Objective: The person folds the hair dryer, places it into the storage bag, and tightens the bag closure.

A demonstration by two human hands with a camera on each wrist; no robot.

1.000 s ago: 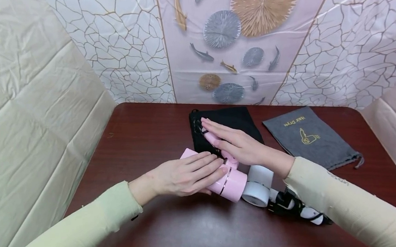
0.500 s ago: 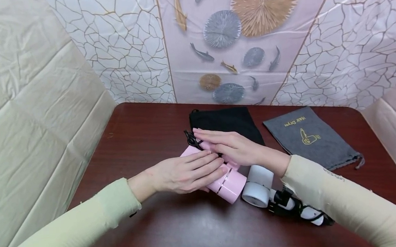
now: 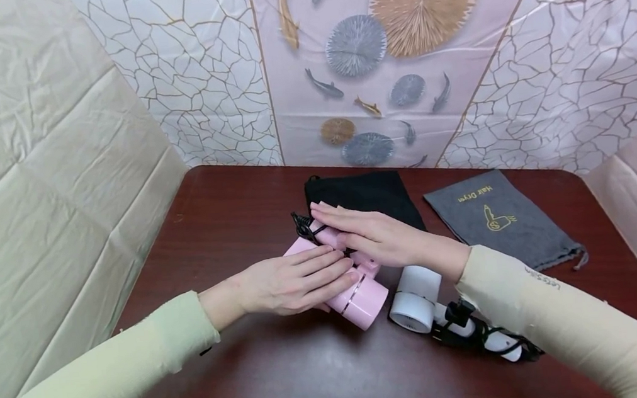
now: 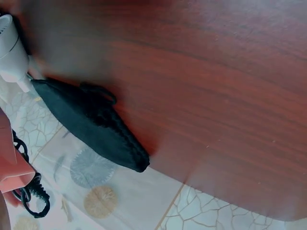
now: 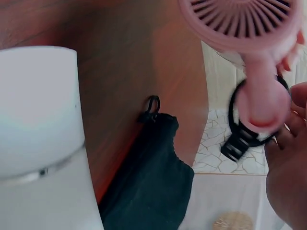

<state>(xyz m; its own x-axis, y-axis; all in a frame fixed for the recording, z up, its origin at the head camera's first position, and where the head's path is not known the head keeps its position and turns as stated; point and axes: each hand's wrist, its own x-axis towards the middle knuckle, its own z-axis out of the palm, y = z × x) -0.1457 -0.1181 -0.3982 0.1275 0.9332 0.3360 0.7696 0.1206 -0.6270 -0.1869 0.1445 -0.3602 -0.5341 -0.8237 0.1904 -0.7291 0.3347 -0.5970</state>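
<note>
Pink hair dryer [image 3: 358, 296] sits mid-frame — left hand [image 3: 289, 285] gripping it, right hand [image 3: 379, 237] resting straight-fingered over its handle [image 3: 326, 234] — white dryer [image 3: 416, 298] lower right.

The pink hair dryer [image 3: 366, 305] is silver-banded, its barrel running from eleven to five o'clock. Its folded handle [image 3: 326, 234] points toward ten, black cord [image 3: 302, 227] bundled there.

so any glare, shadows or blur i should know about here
Head: soft glare on the table, in front of the pink hair dryer; left wrist: dark, soft-edged shadow at upper left; right wrist: the pink dryer looks slightly blurred.
</note>
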